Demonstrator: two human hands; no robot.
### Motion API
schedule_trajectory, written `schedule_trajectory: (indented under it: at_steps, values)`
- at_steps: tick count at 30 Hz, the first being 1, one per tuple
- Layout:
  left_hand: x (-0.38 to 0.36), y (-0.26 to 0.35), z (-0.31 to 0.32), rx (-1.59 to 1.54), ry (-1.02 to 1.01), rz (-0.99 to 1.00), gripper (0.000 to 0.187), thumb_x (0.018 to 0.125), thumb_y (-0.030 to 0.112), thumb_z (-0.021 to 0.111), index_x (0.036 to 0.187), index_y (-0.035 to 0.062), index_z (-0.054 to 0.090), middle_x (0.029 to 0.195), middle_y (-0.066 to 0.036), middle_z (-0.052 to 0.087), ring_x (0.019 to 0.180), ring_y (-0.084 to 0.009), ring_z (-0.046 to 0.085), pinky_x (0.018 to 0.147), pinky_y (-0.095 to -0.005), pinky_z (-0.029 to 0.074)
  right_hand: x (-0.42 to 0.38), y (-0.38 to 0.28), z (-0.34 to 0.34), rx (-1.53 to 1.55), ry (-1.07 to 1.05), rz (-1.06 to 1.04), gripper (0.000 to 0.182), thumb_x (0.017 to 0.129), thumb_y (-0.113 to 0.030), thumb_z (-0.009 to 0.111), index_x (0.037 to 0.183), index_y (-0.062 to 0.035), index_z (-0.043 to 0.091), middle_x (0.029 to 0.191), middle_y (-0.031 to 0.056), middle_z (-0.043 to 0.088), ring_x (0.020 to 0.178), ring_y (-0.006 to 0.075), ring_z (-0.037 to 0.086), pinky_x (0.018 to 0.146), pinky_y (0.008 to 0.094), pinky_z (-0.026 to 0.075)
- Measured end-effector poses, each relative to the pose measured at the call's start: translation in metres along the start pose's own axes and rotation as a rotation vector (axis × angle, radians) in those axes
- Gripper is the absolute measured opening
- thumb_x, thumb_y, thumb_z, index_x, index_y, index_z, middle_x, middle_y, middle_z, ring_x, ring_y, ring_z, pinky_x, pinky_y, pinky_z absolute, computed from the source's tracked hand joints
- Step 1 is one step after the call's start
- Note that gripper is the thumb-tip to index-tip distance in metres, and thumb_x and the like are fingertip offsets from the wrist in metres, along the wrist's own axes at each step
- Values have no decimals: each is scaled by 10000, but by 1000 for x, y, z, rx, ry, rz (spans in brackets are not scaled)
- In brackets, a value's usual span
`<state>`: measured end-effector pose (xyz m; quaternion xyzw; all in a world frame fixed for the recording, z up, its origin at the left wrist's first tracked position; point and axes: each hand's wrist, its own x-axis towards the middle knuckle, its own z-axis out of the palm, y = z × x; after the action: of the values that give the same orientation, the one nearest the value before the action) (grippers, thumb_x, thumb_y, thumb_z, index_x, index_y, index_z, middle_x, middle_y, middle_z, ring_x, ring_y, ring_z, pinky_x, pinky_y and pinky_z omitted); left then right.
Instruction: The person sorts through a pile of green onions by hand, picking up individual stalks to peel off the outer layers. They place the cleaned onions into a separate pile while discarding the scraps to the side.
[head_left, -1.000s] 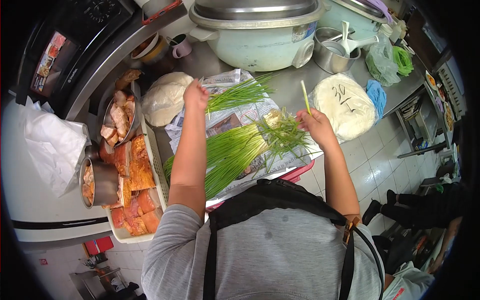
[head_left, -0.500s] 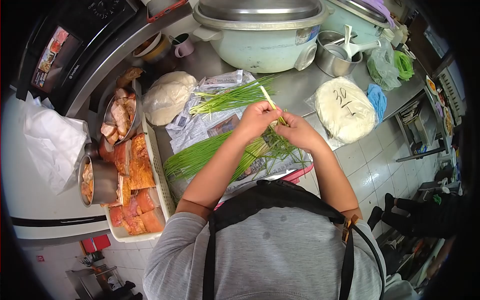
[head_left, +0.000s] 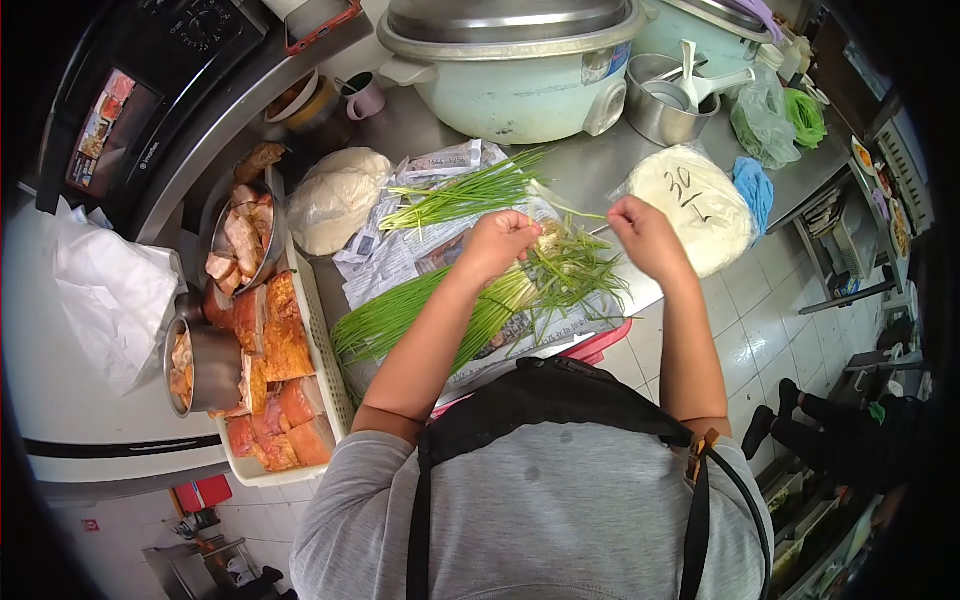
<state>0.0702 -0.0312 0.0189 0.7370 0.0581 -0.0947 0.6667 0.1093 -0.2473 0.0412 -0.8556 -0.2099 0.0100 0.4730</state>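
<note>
A thin stalk (head_left: 555, 200) hangs over the newspaper (head_left: 390, 262), pinched by the right hand (head_left: 645, 235); the left hand (head_left: 500, 243) is closed just beside. Left of the newspaper, a basket (head_left: 322, 345) holds meat (head_left: 290, 345); beyond it rightward, a pot (head_left: 655, 115) holds a ladle (head_left: 692, 92).

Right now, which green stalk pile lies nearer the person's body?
The larger pile, partly hidden by the left forearm; the smaller pile lies nearer the lidded pot.

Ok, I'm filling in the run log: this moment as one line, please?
left hand: at larger bunch of greens, hold unclear | right hand: pinching thin strand | smaller bunch: beyond larger, both on newspaper
</note>
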Motion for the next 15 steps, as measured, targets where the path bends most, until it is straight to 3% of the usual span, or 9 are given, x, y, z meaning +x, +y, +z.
schedule_trajectory:
  at_steps: [3, 6, 7, 10, 11, 14, 15]
  values:
    - [5, -7, -7, -21, 44, -36, 88, 757, 100, 532, 760, 15, 554, 634, -10, 522, 504, -57, 435, 484, -173, 367, -5, 6, -27, -151, 65, 58, 101, 746, -110, 500, 767, -11, 509, 631, 91, 526, 574, 173, 497, 548, 269, 397]
    - [7, -11, -3, 66, -33, -126, 153, 757, 134, 534, 837, 5, 553, 691, -34, 548, 541, -58, 455, 513, -175, 381, -10, 15, -35, 101, 33, 175, 99, 777, -103, 488, 730, -17, 479, 612, -24, 457, 552, 69, 398, 511, 198, 334]
    - [6, -11, 2, 120, -76, -165, 188, 758, 148, 535, 873, 1, 552, 718, -44, 558, 560, -58, 464, 526, -177, 385, -10, 20, -30, 195, 17, 106, 93, 786, -126, 483, 745, -43, 488, 614, -49, 439, 538, 41, 363, 490, 175, 304]
    - [-3, -9, 23, 554, -84, 217, 312, 762, 185, 530, 1006, -9, 504, 827, -65, 569, 629, -56, 483, 568, -187, 393, -14, 4, -16, 437, -59, 229, 87, 792, -144, 474, 763, -63, 486, 602, -50, 425, 516, 28, 347, 467, 161, 292]
    - [11, -31, 23, 612, 25, 373, 385, 769, 196, 521, 1083, -14, 449, 900, -66, 561, 680, -57, 488, 591, -194, 392, -13, 2, -10, 510, -95, 249, 88, 799, -151, 460, 768, -70, 478, 594, -46, 423, 488, 25, 343, 438, 155, 279]
    - [-4, 27, 33, -145, -51, 162, 283, 769, 170, 506, 976, -23, 518, 807, -44, 565, 662, -80, 494, 621, -202, 405, -15, -9, 9, 689, -152, 343, 85, 800, -146, 456, 764, -70, 468, 588, -37, 426, 465, 35, 346, 419, 162, 278]
    - [-5, 31, 30, -189, -76, 159, 255, 775, 164, 503, 955, -16, 523, 805, -40, 565, 641, -68, 482, 589, -189, 389, -15, -12, 16, 708, -159, 365, 86, 799, -143, 459, 768, -63, 463, 591, -25, 434, 461, 51, 358, 419, 174, 291]
